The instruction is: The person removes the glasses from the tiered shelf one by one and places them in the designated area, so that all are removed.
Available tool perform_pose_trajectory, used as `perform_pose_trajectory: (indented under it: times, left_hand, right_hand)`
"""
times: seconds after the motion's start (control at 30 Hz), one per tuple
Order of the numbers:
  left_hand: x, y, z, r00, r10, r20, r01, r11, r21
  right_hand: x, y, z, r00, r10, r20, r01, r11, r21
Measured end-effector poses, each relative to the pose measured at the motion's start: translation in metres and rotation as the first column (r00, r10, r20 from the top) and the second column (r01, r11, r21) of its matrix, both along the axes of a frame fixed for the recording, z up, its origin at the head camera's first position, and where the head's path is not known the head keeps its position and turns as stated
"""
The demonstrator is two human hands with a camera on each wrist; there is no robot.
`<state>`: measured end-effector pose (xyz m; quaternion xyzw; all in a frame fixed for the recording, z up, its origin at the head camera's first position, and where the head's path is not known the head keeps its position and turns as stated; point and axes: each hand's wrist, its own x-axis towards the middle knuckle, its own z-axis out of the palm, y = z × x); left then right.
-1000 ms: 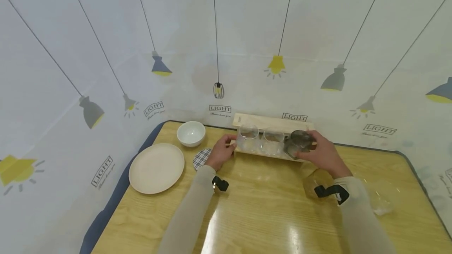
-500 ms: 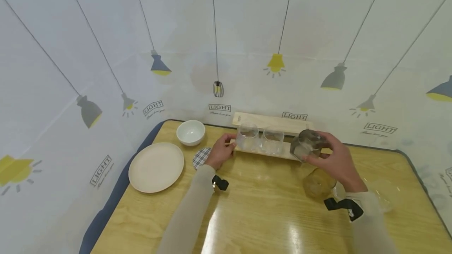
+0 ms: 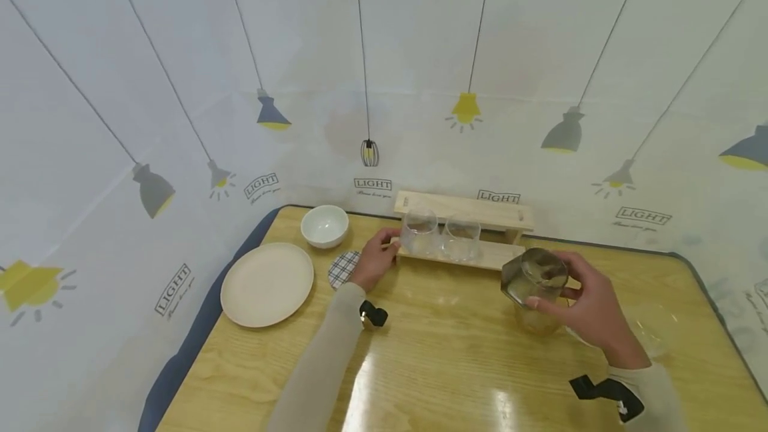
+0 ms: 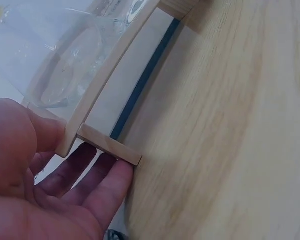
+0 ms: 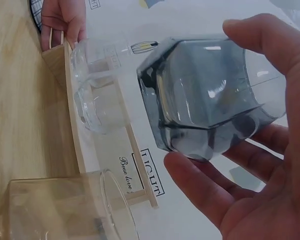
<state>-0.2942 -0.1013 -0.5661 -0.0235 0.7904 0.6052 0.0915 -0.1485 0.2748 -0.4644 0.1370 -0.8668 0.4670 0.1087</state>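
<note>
My right hand (image 3: 591,309) grips a smoky grey faceted glass (image 3: 531,279), tilted in the air right of the wooden rack (image 3: 498,255). In the right wrist view, thumb and fingers lie on opposite sides of this grey tumbler (image 5: 205,90). At the rack's left end, my left hand (image 3: 375,262) pinches the lower board; the left wrist view has the thumb over the board's end (image 4: 65,142) and fingers by its short leg. Two clear glasses (image 3: 420,232) (image 3: 461,239) stand on the lower board. An amber glass (image 3: 540,324) is partly hidden behind the grey one.
Left of the rack are a white bowl (image 3: 325,227), a cream plate (image 3: 267,285) and a checked coaster (image 3: 342,269) partly covered by the left hand. A clear glass object (image 3: 657,329) lies behind the right wrist. A printed cloth wall (image 3: 420,139) borders the table's back.
The right hand has lifted the grey glass off the rack's right end and carried it right and toward me, above the amber glass. The left hand stays at the rack.
</note>
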Motion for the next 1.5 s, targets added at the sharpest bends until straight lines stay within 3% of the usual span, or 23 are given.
perform_pose_trajectory:
  times: [0.3, 0.5, 0.83, 1.0, 1.23, 1.5]
  left_hand:
    - [0.000, -0.001, -0.001, 0.999, 0.033, 0.020, -0.032, 0.999, -0.043]
    - [-0.001, 0.000, -0.001, 1.000, 0.011, -0.008, -0.011, 0.999, -0.047]
    - [-0.001, 0.002, 0.002, 1.000, 0.000, -0.005, 0.000, 1.000, -0.015]
    - [0.002, 0.002, 0.004, 1.000, 0.005, 0.011, -0.005, 1.000, 0.007]
    - [0.002, 0.000, 0.004, 1.000, 0.001, 0.023, -0.002, 0.999, 0.048]
    - [0.000, -0.002, 0.001, 0.999, -0.007, 0.033, 0.005, 0.998, 0.069]
  right_hand:
    - [0.036, 0.008, -0.014, 0.998, 0.058, -0.009, -0.058, 0.998, -0.002]
    - [0.055, 0.019, -0.024, 1.000, 0.015, -0.018, -0.014, 1.000, 0.028]
    - [0.079, 0.031, -0.047, 0.995, 0.003, 0.098, -0.004, 1.000, 0.015]
    - [0.085, 0.039, -0.063, 0.984, -0.034, 0.176, 0.026, 0.998, 0.048]
    - [0.086, 0.042, -0.081, 0.972, -0.029, 0.233, 0.006, 0.995, 0.098]
    - [0.083, 0.039, -0.092, 0.978, -0.012, 0.210, -0.011, 0.994, 0.107]
